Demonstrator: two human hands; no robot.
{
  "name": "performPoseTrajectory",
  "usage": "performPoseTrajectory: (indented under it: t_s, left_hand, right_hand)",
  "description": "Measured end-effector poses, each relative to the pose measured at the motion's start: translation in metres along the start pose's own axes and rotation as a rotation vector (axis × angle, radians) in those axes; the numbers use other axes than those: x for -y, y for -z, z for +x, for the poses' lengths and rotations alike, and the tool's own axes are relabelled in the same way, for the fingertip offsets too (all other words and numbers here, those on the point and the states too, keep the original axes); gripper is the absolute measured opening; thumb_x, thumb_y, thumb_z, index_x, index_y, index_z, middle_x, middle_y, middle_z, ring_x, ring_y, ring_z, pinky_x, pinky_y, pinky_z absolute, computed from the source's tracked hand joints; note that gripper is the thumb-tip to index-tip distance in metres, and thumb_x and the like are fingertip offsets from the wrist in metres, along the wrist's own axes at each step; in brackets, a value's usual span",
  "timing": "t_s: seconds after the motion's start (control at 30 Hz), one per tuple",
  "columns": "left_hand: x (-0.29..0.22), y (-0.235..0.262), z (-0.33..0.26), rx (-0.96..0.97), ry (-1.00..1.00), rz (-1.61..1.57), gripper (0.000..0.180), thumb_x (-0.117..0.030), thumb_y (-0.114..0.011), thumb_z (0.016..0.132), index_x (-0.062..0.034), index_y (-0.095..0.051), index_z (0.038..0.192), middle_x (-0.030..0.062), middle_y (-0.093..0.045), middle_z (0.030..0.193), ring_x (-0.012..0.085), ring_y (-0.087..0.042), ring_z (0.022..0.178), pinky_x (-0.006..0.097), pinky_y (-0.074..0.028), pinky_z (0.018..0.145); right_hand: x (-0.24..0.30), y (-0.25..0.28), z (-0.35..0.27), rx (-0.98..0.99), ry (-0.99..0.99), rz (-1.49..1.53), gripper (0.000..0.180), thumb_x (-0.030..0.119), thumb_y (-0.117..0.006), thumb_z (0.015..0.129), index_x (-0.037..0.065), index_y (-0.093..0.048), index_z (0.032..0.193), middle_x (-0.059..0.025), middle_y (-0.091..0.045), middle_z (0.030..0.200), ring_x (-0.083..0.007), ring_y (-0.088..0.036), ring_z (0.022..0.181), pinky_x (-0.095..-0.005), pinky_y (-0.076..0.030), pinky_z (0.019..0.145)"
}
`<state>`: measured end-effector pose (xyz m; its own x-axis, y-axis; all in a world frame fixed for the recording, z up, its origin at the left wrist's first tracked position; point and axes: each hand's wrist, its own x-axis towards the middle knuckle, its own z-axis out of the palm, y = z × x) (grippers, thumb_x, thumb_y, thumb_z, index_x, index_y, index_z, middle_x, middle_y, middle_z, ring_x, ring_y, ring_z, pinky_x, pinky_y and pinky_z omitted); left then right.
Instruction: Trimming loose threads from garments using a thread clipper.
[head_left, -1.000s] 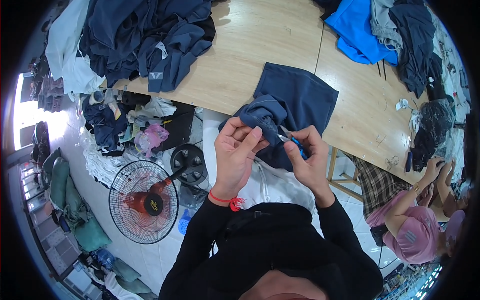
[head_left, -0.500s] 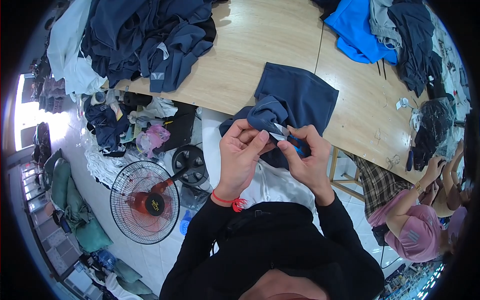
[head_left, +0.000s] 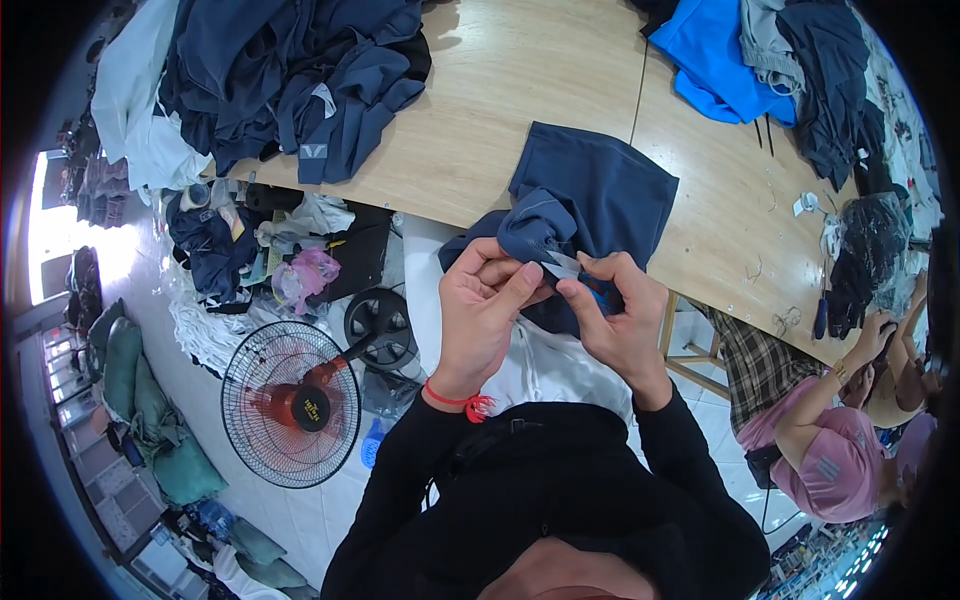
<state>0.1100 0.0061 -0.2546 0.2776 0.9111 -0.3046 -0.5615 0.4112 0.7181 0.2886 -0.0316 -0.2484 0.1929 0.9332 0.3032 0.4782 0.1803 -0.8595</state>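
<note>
A navy garment (head_left: 605,185) lies partly on the table, its near end bunched up over my lap. My left hand (head_left: 490,310), with a red string at the wrist, pinches a fold of that cloth between thumb and fingers. In my right hand (head_left: 620,315) is a pair of thread snips (head_left: 562,266) with pale metal blades and a blue handle, mostly covered by my fingers. The blades point left and lie against the cloth, close to my left fingertips. Whether they touch a thread is too small to make out.
Navy garments (head_left: 290,80) are heaped at the table's far left. A bright blue garment (head_left: 715,65) and dark cloth lie far right. A standing fan (head_left: 290,405) is on the floor to my left. At right, a person in pink (head_left: 820,450) works at the table (head_left: 480,110).
The snips and my right hand have shifted slightly right, and the blades look more spread. My left hand keeps its pinch in nearly the same place.
</note>
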Motion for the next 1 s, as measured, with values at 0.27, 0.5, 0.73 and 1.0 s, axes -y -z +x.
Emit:
performPoseTrajectory:
  t_s: [0.27,0.5,0.73,1.0]
  left_hand:
    - [0.001,0.002,-0.001,-0.004,0.013,0.021,0.024,0.003,-0.072,0.104,0.0029,-0.064,0.127,0.0146,-0.079,0.114,0.0183,-0.078,0.102,0.036,-0.068,0.093]
    - [-0.001,0.000,0.000,-0.020,0.009,0.013,0.024,0.003,-0.072,0.104,0.0031,-0.064,0.127,0.0146,-0.079,0.115,0.0182,-0.078,0.104,0.036,-0.067,0.094]
    - [0.005,0.001,0.000,0.044,-0.008,0.103,0.022,0.002,-0.074,0.103,0.0034,-0.066,0.124,0.0135,-0.079,0.115,0.0162,-0.077,0.102,0.033,-0.065,0.095]
    - [-0.003,0.004,0.002,-0.025,0.014,0.055,0.024,0.000,-0.072,0.104,0.0027,-0.067,0.127,0.0123,-0.079,0.116,0.0159,-0.077,0.103,0.032,-0.064,0.095]
  right_hand:
    - [0.000,0.002,0.000,-0.030,-0.064,0.037,0.028,0.018,-0.090,0.093,-0.003,-0.073,0.098,-0.0141,-0.075,0.083,-0.0182,-0.073,0.071,-0.0284,-0.055,0.067]
    - [-0.006,0.009,0.000,-0.003,-0.266,0.269,0.031,0.018,-0.090,0.094,-0.001,-0.067,0.102,-0.0041,-0.070,0.083,-0.0071,-0.062,0.077,-0.0224,-0.048,0.070]
    - [0.008,-0.004,0.012,0.077,-0.089,0.139,0.025,0.000,-0.085,0.090,0.003,-0.076,0.113,-0.0020,-0.069,0.090,-0.0100,-0.062,0.081,-0.0254,-0.049,0.072]
    - [-0.006,0.019,0.034,-0.215,-0.336,0.265,0.016,-0.005,-0.069,0.102,0.001,-0.073,0.117,-0.0006,-0.072,0.099,-0.0002,-0.050,0.077,-0.0184,-0.042,0.068]
